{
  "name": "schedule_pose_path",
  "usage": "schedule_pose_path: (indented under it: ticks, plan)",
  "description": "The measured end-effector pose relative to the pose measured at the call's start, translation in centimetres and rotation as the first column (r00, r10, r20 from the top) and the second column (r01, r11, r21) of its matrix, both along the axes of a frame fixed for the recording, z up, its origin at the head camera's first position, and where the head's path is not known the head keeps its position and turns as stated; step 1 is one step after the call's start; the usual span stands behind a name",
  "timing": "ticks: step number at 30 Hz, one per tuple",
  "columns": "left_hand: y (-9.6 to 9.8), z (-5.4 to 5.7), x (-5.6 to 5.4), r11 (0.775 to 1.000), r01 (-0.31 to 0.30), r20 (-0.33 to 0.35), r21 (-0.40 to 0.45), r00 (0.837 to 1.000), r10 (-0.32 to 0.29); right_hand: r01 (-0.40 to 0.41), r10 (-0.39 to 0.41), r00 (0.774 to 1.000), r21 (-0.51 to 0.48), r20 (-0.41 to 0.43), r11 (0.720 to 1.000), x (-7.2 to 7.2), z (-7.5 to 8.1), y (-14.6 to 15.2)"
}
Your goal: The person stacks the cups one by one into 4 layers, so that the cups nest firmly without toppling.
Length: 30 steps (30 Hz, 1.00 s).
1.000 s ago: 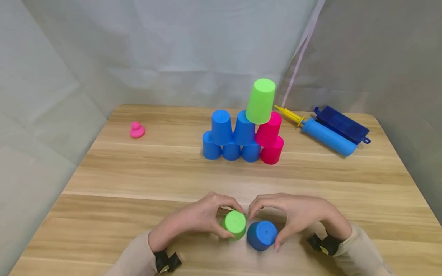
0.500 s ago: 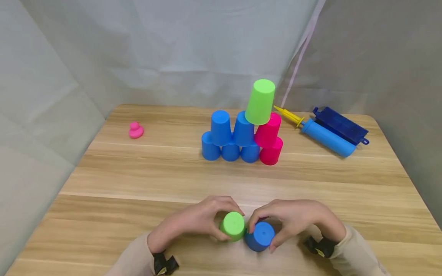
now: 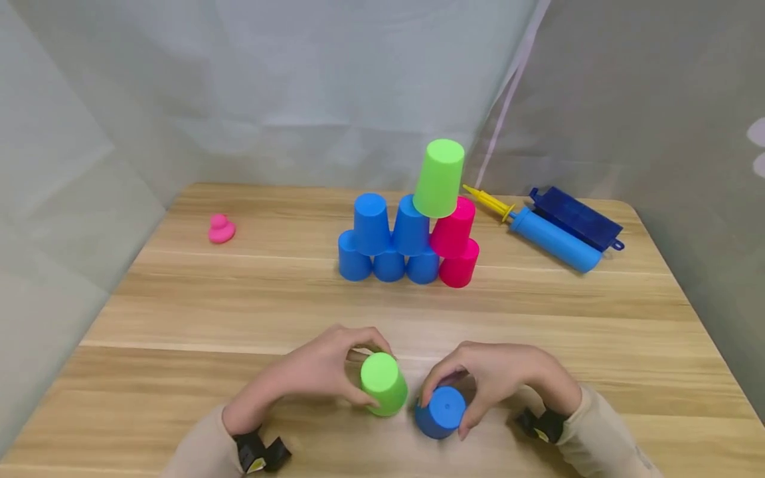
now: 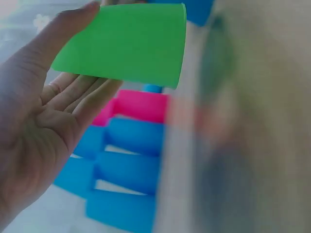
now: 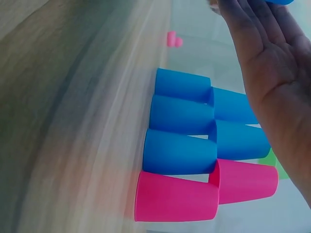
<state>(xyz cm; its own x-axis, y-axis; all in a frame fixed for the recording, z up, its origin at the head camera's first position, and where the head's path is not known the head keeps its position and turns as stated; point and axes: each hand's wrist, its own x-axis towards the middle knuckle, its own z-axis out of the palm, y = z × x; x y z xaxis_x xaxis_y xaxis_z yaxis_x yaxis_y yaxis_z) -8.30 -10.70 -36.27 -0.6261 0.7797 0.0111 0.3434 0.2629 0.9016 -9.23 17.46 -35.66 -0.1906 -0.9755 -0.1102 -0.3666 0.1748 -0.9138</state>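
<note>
Near the front of the table, my left hand (image 3: 319,365) grips an upside-down green cup (image 3: 387,388), thumb on the near side and fingers on the far side. In the left wrist view that cup (image 4: 129,43) shows a gap between its rim and the table. To its right, my right hand (image 3: 499,378) holds an upside-down blue cup (image 3: 439,415) between thumb and fingers. Only a sliver of this blue cup (image 5: 281,2) shows in the right wrist view. The two held cups stand slightly apart.
Behind the hands stands a stack of upside-down cups: a bottom row of blue cups (image 3: 355,259) and a pink cup (image 3: 459,265), a second row above, and a green cup (image 3: 439,179) on top. A pink duck (image 3: 221,230), blue pump (image 3: 556,239) and dark blue tray (image 3: 576,218) lie farther back.
My left hand has raised the green cup and moved it left, away from the blue one. My right fingers have closed around the blue cup. The head view has shifted slightly.
</note>
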Motion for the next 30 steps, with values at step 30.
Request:
schedule_pose_path:
  ticks: [30]
  plan:
    - [1.0, 12.4, -8.8, 0.730, -0.569, -0.249, 0.378, 0.697, 0.673, -0.033, 0.037, 0.997, -0.058, 0.074, 0.998, -0.5, -0.8, -0.1]
